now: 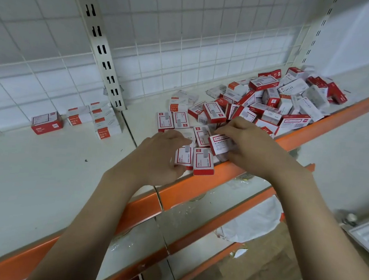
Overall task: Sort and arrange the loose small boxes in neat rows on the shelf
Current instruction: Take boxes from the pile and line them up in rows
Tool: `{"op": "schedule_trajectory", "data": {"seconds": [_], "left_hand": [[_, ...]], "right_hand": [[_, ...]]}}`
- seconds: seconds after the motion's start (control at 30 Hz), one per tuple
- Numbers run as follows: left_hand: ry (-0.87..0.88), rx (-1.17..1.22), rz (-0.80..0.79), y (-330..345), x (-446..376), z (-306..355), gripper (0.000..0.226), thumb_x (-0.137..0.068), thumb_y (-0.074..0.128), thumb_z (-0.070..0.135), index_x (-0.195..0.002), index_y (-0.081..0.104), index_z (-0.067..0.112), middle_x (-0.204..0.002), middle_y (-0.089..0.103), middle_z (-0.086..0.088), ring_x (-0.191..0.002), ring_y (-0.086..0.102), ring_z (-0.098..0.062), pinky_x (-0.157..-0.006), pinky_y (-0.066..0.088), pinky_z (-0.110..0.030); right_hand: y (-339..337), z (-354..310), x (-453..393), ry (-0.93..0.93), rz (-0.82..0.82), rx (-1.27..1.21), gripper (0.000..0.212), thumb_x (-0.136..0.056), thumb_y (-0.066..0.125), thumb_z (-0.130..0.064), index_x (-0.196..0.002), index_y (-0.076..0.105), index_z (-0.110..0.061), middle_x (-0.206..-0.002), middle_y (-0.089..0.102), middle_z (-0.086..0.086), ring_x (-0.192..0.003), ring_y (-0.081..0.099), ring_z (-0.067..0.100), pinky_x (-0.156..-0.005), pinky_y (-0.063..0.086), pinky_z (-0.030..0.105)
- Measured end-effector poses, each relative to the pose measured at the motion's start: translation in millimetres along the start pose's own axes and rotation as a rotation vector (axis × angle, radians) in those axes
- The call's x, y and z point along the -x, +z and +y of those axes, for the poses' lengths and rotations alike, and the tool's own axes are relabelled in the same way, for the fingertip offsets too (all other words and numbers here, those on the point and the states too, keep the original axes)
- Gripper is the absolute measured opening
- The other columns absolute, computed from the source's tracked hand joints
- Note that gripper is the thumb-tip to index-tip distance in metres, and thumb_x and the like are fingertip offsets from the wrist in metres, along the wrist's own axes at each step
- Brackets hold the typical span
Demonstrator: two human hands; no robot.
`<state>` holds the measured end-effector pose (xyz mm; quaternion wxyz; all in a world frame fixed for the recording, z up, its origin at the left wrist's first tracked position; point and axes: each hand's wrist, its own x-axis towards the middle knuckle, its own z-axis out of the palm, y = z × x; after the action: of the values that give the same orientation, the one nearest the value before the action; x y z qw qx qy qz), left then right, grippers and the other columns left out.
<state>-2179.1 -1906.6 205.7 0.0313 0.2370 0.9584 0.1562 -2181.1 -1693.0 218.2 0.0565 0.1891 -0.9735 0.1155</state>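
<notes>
A loose heap of small red-and-white staple boxes [278,96] covers the right part of the white shelf [49,168]. Near the front edge several boxes lie flat in rows, among them two side by side [203,161]. My right hand [252,145] holds one red-and-white box [220,144] by its end, just above those rows. My left hand [162,155] hovers with curled fingers over the left box of the front pair; whether it grips that box is unclear.
Sorted boxes stand at the back left: a single red box [46,123] and a short stack of white ones [101,119]. A slotted upright [100,49] and wire grid back the shelf. An orange lip [197,190] edges it; lower shelves lie beneath.
</notes>
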Motion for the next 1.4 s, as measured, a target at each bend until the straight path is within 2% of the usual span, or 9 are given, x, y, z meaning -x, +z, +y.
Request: {"op": "schedule_trajectory", "data": {"seconds": [0.17,0.27,0.37,0.43,0.53,0.73,1.17,1.27,1.4], "left_hand": [[0.056,-0.035,-0.037,4.3,-4.3,-0.3,0.062,-0.083,0.063,0.035,-0.138,0.036,0.03,-0.14,0.04,0.008,-0.133,0.029,-0.014,-0.108,0.033,-0.043],[0.062,-0.002,-0.003,5.8,-5.8,5.2,0.051,-0.087,0.058,0.024,-0.135,0.04,0.026,-0.138,0.041,0.008,-0.132,0.032,-0.013,-0.106,0.033,-0.033],[0.015,0.031,0.159,7.2,-10.6,16.7,0.031,-0.094,0.046,0.031,-0.121,0.051,0.017,-0.116,0.055,0.005,-0.106,0.051,-0.012,-0.084,0.04,-0.017],[-0.026,0.039,0.238,8.3,-13.7,27.0,0.036,-0.09,0.046,0.048,-0.104,0.054,0.016,-0.088,0.057,0.012,-0.08,0.053,-0.009,-0.069,0.043,-0.015],[-0.052,0.024,0.21,12.0,-15.8,41.0,0.043,-0.082,0.049,0.062,-0.093,0.048,0.02,-0.089,0.059,0.009,-0.067,0.053,-0.007,-0.059,0.048,-0.019],[-0.081,-0.185,0.136,17.5,-18.4,54.7,0.06,-0.081,0.044,0.067,-0.116,0.045,0.018,-0.109,0.058,0.002,-0.096,0.057,-0.02,-0.073,0.049,-0.031],[-0.058,0.011,0.098,-18.7,0.8,31.9,0.025,-0.091,0.049,0.039,-0.091,0.062,0.018,-0.079,0.054,0.012,-0.063,0.052,-0.004,-0.058,0.044,-0.013],[-0.044,0.004,0.183,-34.5,18.9,13.4,0.038,-0.089,0.056,0.036,-0.124,0.057,0.02,-0.085,0.037,0.01,-0.075,0.041,-0.006,-0.062,0.035,-0.012],[-0.069,0.049,0.357,-46.0,44.3,-7.0,0.052,-0.083,0.067,0.023,-0.132,0.05,0.013,-0.097,0.038,0.002,-0.086,0.043,-0.01,-0.086,0.043,-0.022]], "right_hand": [[2.2,4.0,11.3,0.018,0.056,-0.045,0.053,-0.083,0.062,-0.012,-0.134,0.048,-0.019,-0.122,0.048,0.005,-0.117,0.043,0.023,-0.093,0.037,0.031],[2.0,7.5,15.6,0.04,0.073,-0.03,0.055,-0.083,0.059,-0.008,-0.135,0.046,-0.019,-0.122,0.048,0.006,-0.116,0.043,0.024,-0.09,0.037,0.029],[1.3,8.9,18.6,0.059,0.081,-0.05,0.056,-0.082,0.058,-0.005,-0.135,0.047,-0.018,-0.119,0.048,0.006,-0.114,0.043,0.023,-0.087,0.038,0.029],[1.5,9.8,20.9,0.061,0.089,-0.059,0.055,-0.081,0.058,-0.004,-0.134,0.048,-0.016,-0.117,0.048,0.007,-0.113,0.044,0.024,-0.087,0.037,0.029],[1.9,11.0,24.3,0.064,0.097,-0.058,0.055,-0.08,0.058,-0.004,-0.133,0.048,-0.016,-0.115,0.048,0.007,-0.111,0.044,0.025,-0.087,0.036,0.028],[-0.1,13.3,28.3,0.088,0.094,-0.06,0.055,-0.08,0.058,-0.004,-0.133,0.049,-0.015,-0.115,0.048,0.007,-0.111,0.044,0.024,-0.089,0.039,0.032],[-7.5,0.5,16.7,0.067,0.141,-0.087,0.057,-0.082,0.063,-0.011,-0.135,0.043,-0.014,-0.126,0.049,0.005,-0.119,0.043,0.021,-0.094,0.036,0.028],[-12.3,-10.2,7.4,0.012,0.16,-0.122,0.054,-0.079,0.066,-0.011,-0.131,0.049,-0.012,-0.121,0.052,0.004,-0.115,0.046,0.02,-0.091,0.036,0.024],[-15.6,-31.5,-8.5,-0.093,0.17,-0.117,0.047,-0.078,0.07,-0.014,-0.124,0.056,-0.012,-0.116,0.056,0.004,-0.107,0.049,0.018,-0.084,0.03,0.016]]}}
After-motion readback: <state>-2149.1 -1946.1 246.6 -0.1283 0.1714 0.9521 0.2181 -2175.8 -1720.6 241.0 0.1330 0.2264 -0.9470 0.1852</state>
